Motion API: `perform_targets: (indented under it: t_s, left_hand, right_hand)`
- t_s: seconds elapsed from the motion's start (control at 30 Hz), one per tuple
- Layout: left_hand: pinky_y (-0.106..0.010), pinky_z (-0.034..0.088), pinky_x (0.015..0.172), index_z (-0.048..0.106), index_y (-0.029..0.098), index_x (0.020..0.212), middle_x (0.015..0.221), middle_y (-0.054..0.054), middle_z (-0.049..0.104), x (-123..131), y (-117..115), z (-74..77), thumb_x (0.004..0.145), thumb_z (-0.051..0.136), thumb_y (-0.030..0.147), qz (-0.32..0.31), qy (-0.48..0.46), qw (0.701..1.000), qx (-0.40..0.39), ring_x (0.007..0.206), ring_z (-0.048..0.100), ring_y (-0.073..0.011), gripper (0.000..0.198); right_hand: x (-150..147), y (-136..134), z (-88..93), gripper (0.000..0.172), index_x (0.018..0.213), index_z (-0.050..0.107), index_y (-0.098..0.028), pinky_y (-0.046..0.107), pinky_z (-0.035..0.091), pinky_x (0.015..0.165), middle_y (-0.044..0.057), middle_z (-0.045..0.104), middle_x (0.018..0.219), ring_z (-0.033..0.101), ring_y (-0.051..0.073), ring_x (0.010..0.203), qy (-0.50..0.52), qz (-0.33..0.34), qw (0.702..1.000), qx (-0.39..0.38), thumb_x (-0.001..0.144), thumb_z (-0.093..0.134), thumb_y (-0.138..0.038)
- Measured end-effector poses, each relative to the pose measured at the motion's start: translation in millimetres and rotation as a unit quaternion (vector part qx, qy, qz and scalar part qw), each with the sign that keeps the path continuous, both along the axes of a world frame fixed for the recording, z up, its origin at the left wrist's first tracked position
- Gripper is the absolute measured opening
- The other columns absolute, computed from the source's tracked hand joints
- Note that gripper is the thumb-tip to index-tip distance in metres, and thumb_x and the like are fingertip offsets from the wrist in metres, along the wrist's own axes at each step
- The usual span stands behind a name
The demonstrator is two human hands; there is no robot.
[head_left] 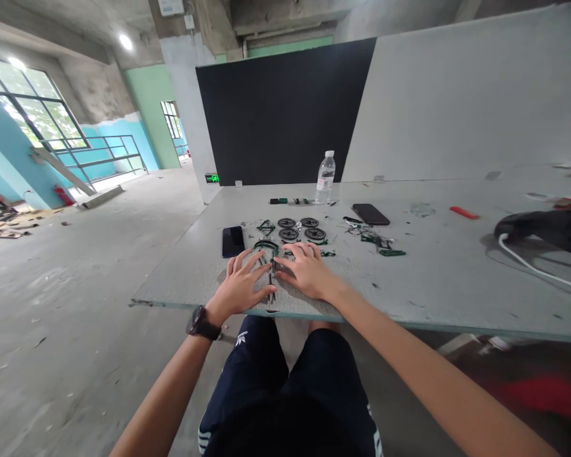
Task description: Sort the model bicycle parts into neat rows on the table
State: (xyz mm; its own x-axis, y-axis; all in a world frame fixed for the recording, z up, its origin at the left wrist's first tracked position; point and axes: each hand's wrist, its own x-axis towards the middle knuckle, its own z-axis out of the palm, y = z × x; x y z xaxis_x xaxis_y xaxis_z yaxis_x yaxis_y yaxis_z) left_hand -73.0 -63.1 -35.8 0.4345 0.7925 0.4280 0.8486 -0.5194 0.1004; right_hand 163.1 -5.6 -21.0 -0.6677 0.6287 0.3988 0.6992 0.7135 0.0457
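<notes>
My left hand (240, 284) lies low over the table's front edge area with its fingers spread, and a watch is on that wrist. Opposite it, my right hand (308, 271) has its fingers stretched out over small parts. Between the two hands are thin dark rods (271, 289) and a small upright-looking green piece, partly covered by fingertips. A curved dark green part (266, 244) lies just beyond the fingers. Several black spoked toy wheels (289, 234) sit behind my right hand, with a green frame piece (266, 227) left of them.
A phone (233, 242) lies left of my left hand. Farther right are a second dark phone (371, 214), more small parts (371, 236), a red object (464, 212) and a black item (542, 230) with a white cable. A water bottle (325, 178) stands at the back.
</notes>
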Motion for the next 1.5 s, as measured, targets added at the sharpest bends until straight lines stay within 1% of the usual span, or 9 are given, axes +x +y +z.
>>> perform_targets:
  t_s: [0.47, 0.57, 0.67, 0.73, 0.8, 0.87, 0.93, 1.1, 1.5]
  left_hand:
    - [-0.062, 0.028, 0.118, 0.055, 0.025, 0.144, 0.157, -0.011, 0.045, 1, 2, -4.1, 0.098, 0.051, 0.06, 0.013, -0.023, 0.999, 0.028, 0.147, 0.032, -0.0371, 0.058]
    - [-0.061, 0.031, 0.116, 0.056, 0.024, 0.143, 0.154, -0.014, 0.048, 1, 1, -0.6, 0.097, 0.056, 0.059, 0.017, -0.036, 0.999, 0.038, 0.144, 0.036, -0.0374, 0.058]
    - [-0.057, 0.036, 0.112, 0.06, 0.024, 0.137, 0.146, -0.014, 0.055, -2, -7, 6.6, 0.098, 0.057, 0.054, 0.022, -0.051, 0.997, 0.053, 0.137, 0.044, -0.0344, 0.05]
    - [-0.051, 0.042, 0.107, 0.066, 0.024, 0.129, 0.133, -0.012, 0.064, -3, -17, 10.3, 0.098, 0.058, 0.054, 0.002, -0.062, 0.997, 0.054, 0.125, 0.055, -0.0297, 0.044]
    - [-0.045, 0.048, 0.101, 0.07, 0.024, 0.123, 0.12, -0.009, 0.071, -4, -28, 11.0, 0.095, 0.063, 0.055, -0.062, -0.079, 0.994, 0.032, 0.114, 0.063, -0.0258, 0.042]
    - [-0.043, 0.051, 0.099, 0.07, 0.025, 0.124, 0.119, -0.008, 0.073, -3, -36, 8.8, 0.094, 0.065, 0.054, -0.108, -0.089, 0.99, 0.011, 0.113, 0.065, -0.0247, 0.042]
    - [-0.044, 0.052, 0.1, 0.071, 0.027, 0.124, 0.122, -0.007, 0.073, -1, -39, 5.2, 0.096, 0.064, 0.049, -0.117, -0.095, 0.989, 0.003, 0.115, 0.066, -0.0244, 0.037]
    - [-0.043, 0.055, 0.099, 0.074, 0.026, 0.119, 0.12, -0.005, 0.075, 4, -32, -0.8, 0.1, 0.06, 0.038, -0.107, -0.105, 0.989, 0.004, 0.112, 0.067, -0.0228, 0.026]
    - [-0.044, 0.053, 0.099, 0.074, 0.025, 0.119, 0.121, -0.004, 0.075, 10, -20, 2.9, 0.101, 0.058, 0.037, -0.086, -0.08, 0.993, 0.005, 0.109, 0.065, -0.0232, 0.027]
  right_hand:
    - [-1, 1, 0.1, 0.057, 0.137, 0.066, -0.027, 0.063, 0.027, 0.111, 0.018, 0.052, 0.146, 0.039, 0.039, 0.137, -0.002, -0.017, 1.0, -0.019, 0.104, 0.033, -0.06]
    - [-1, 1, 0.1, 0.057, 0.137, 0.066, -0.027, 0.063, 0.029, 0.11, 0.018, 0.053, 0.145, 0.04, 0.039, 0.136, 0.0, -0.015, 1.0, -0.013, 0.103, 0.035, -0.06]
    - [0, -3, 2.0, 0.051, 0.138, 0.064, -0.025, 0.058, 0.027, 0.112, 0.017, 0.054, 0.145, 0.041, 0.036, 0.136, 0.009, -0.005, 1.0, 0.013, 0.105, 0.038, -0.054]
    - [1, -6, 4.1, 0.046, 0.134, 0.066, -0.022, 0.055, 0.026, 0.113, 0.017, 0.055, 0.143, 0.043, 0.034, 0.133, 0.02, 0.005, 0.999, 0.032, 0.105, 0.04, -0.047]
    - [2, -9, 6.2, 0.04, 0.127, 0.069, -0.022, 0.052, 0.026, 0.113, 0.016, 0.058, 0.139, 0.047, 0.033, 0.129, 0.034, 0.013, 0.999, 0.039, 0.105, 0.042, -0.043]
    - [3, -10, 7.6, 0.037, 0.124, 0.07, -0.023, 0.051, 0.027, 0.111, 0.015, 0.06, 0.134, 0.05, 0.032, 0.125, 0.047, 0.016, 0.998, 0.037, 0.105, 0.043, -0.04]
    - [3, -10, 7.9, 0.036, 0.123, 0.069, -0.023, 0.051, 0.027, 0.11, 0.014, 0.06, 0.132, 0.051, 0.031, 0.123, 0.055, 0.013, 0.998, 0.034, 0.105, 0.042, -0.038]
    - [4, -9, 5.4, 0.036, 0.123, 0.068, -0.023, 0.049, 0.029, 0.108, 0.014, 0.06, 0.13, 0.052, 0.031, 0.121, 0.064, 0.008, 0.997, 0.031, 0.105, 0.041, -0.039]
    - [4, -12, 7.5, 0.033, 0.122, 0.065, -0.022, 0.048, 0.031, 0.106, 0.014, 0.061, 0.129, 0.053, 0.031, 0.118, 0.076, 0.004, 0.997, 0.009, 0.104, 0.041, -0.037]
